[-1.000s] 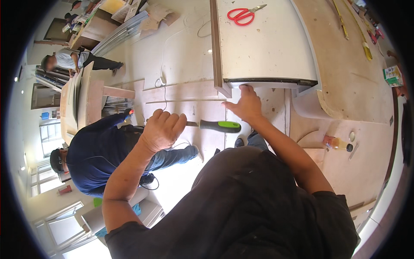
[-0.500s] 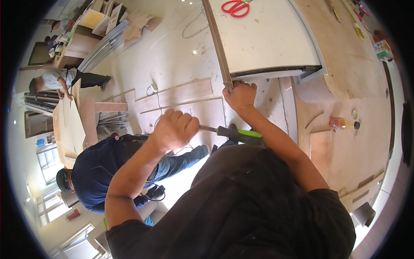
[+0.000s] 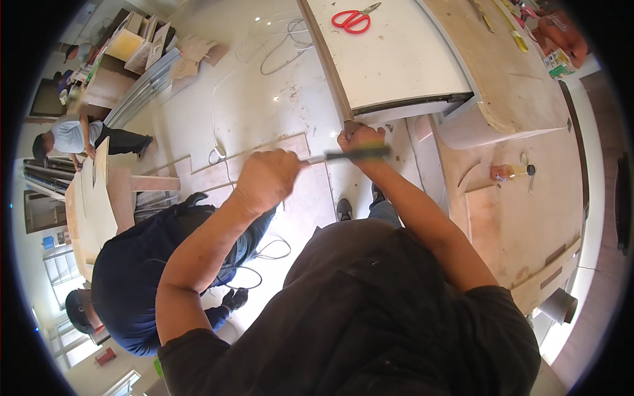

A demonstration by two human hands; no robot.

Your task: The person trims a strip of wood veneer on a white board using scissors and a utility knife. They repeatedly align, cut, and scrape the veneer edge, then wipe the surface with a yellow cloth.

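Observation:
My left hand is closed round the metal end of a screwdriver-like tool, whose black-and-green handle points right and is blurred, passing just in front of my right hand. My right hand grips the lower end of a long brown strip along the left edge of a white panel. A black band runs along that panel's near edge. Red-handled scissors lie on the white panel.
A co-worker in navy bends low at left beside cables; another handles a board. Stacked boards and metal lengths are upper left. At right are a plywood surface, a bottle, tape measures and another person.
My right hand has moved up and closed on the brown strip's end. My left hand has swung the tool rightward and up toward it. The navy-clad co-worker has bent lower.

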